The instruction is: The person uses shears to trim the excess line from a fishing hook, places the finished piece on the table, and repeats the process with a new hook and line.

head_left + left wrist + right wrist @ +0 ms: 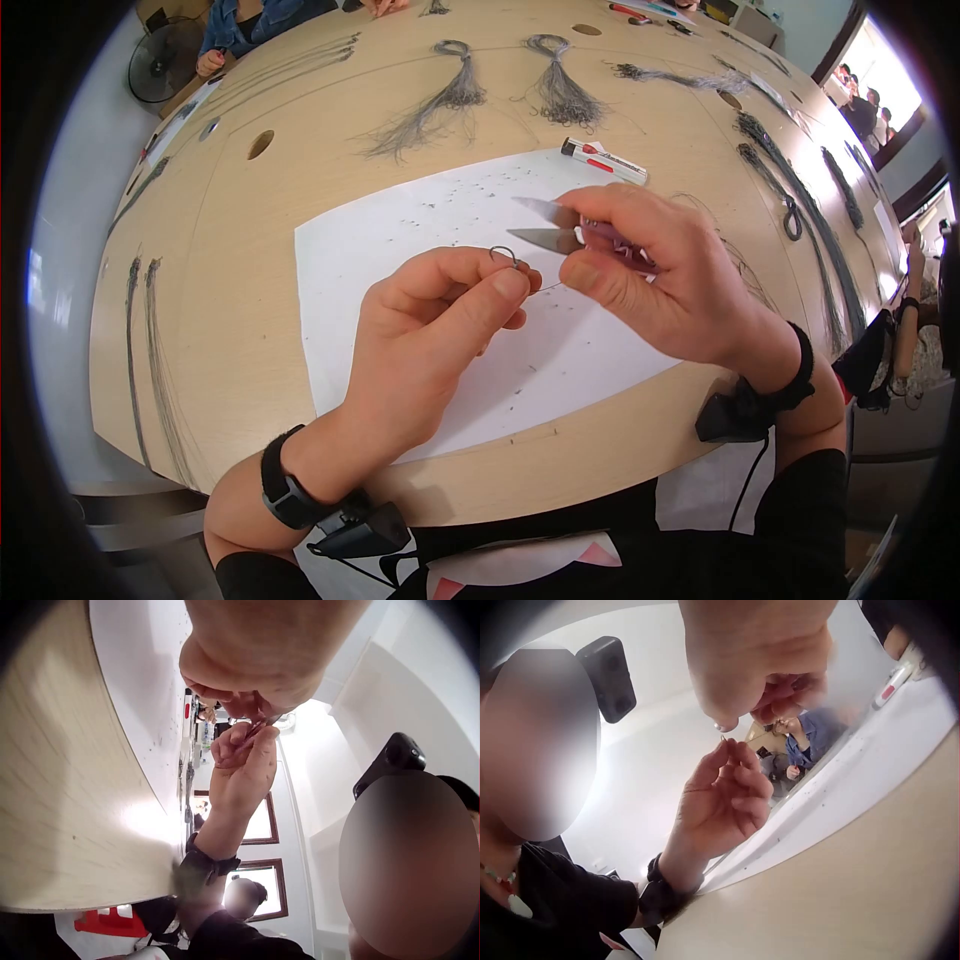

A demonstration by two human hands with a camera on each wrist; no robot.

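Hook [502, 247], frame centre: pinched in left hand [425, 325], thumb against finger. Purple-handled snips [547, 239], upper centre: blades parted, gripped in right hand [685, 275].

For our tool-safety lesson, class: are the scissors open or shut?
The scissors are open: the head view shows a clear gap between their two blades.

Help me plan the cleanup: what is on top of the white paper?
Small dark specks are scattered over the white paper, and a marker lies at its far edge. The left hand, right hand and scissors hide part of it; what lies there cannot be seen.
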